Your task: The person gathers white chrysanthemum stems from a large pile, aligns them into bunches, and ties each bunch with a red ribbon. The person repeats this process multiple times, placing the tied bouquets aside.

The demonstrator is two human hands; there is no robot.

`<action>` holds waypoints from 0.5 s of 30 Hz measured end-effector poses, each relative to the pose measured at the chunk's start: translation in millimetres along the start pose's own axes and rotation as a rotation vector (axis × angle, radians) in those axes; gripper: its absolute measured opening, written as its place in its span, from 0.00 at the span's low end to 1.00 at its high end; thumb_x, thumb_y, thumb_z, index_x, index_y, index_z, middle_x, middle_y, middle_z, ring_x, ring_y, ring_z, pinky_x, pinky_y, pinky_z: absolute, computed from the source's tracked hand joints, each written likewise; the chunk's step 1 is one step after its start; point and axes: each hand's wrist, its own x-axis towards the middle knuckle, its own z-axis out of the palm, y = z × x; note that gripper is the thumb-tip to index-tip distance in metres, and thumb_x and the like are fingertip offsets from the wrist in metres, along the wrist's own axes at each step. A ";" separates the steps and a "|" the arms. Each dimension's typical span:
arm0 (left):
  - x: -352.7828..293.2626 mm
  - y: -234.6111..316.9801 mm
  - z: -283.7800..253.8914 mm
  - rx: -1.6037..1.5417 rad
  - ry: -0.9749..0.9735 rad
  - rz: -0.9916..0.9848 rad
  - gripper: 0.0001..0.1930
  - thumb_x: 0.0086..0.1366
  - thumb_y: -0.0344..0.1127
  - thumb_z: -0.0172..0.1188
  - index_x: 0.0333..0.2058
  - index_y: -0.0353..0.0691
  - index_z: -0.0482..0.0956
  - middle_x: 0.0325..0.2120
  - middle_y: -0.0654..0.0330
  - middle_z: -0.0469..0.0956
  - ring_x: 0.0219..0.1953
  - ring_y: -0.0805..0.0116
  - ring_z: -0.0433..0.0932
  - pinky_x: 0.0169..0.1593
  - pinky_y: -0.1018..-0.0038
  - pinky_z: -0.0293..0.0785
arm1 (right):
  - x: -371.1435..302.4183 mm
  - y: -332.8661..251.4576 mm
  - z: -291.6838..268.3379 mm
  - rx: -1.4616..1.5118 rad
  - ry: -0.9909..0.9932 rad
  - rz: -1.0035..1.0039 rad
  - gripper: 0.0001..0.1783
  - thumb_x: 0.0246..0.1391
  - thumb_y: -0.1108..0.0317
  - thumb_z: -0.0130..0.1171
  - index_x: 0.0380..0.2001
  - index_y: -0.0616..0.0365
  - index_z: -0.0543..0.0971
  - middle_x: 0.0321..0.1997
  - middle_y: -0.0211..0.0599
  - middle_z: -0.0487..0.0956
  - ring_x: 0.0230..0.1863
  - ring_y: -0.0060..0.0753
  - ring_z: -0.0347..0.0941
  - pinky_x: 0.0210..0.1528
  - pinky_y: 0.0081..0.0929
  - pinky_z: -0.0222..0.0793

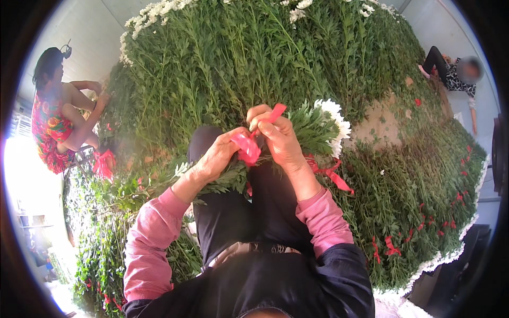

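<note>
Pinches a glossy red ribbon (248, 151) in the nearly closed left hand (216, 155) and right hand (282, 142). Bears a leafy, white-headed flower bundle (313, 126) beneath it, across the knee edge of the black-trousered lap (225, 217).

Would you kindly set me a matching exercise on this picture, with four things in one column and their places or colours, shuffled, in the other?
Things:
1. Ribbon
2. Blooms beside the right hand
3. Wearer's trousers
4. Co-worker in red floral clothing

Places or colours:
A. Black
B. Toward the picture's left edge
C. Between the left hand and right hand
D. White

Pairs: 1-C, 2-D, 3-A, 4-B
</note>
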 end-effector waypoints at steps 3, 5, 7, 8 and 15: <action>6.9 -0.7 -2.7 0.061 0.079 -0.094 0.12 0.76 0.41 0.48 0.41 0.40 0.76 0.36 0.70 0.75 0.43 0.79 0.69 0.52 0.78 0.64 | -0.2 -5.8 5.4 -0.189 0.165 0.030 0.09 0.64 0.68 0.56 0.43 0.60 0.79 0.48 0.30 0.76 0.37 0.19 0.73 0.39 0.19 0.70; 7.3 -10.9 -6.8 0.034 0.180 -0.053 0.12 0.75 0.40 0.49 0.41 0.39 0.77 0.36 0.70 0.76 0.41 0.79 0.70 0.50 0.78 0.65 | -6.8 -12.1 11.7 -0.467 0.247 0.074 0.10 0.62 0.71 0.59 0.44 0.61 0.76 0.48 0.33 0.74 0.38 0.21 0.74 0.37 0.19 0.71; 7.0 -8.2 4.4 -0.054 0.352 -0.024 0.12 0.75 0.40 0.51 0.38 0.39 0.78 0.34 0.70 0.76 0.38 0.79 0.70 0.47 0.78 0.66 | -20.7 -16.6 21.6 -0.825 0.156 -0.036 0.18 0.50 0.68 0.71 0.39 0.62 0.73 0.48 0.43 0.73 0.42 0.38 0.76 0.42 0.30 0.74; 7.3 -9.9 2.7 -0.040 0.329 -0.002 0.12 0.75 0.40 0.51 0.37 0.39 0.77 0.33 0.70 0.75 0.38 0.79 0.70 0.47 0.78 0.66 | -26.9 -17.0 22.1 -1.068 0.048 -0.130 0.21 0.45 0.66 0.75 0.37 0.62 0.73 0.48 0.47 0.73 0.43 0.44 0.76 0.45 0.34 0.74; 6.7 11.9 -19.8 -0.084 0.108 -0.109 0.08 0.67 0.36 0.60 0.33 0.37 0.81 0.32 0.65 0.78 0.36 0.76 0.73 0.44 0.79 0.68 | -27.1 -2.7 25.2 -1.016 0.099 0.039 0.10 0.45 0.70 0.69 0.28 0.60 0.77 0.44 0.35 0.78 0.44 0.44 0.77 0.46 0.35 0.73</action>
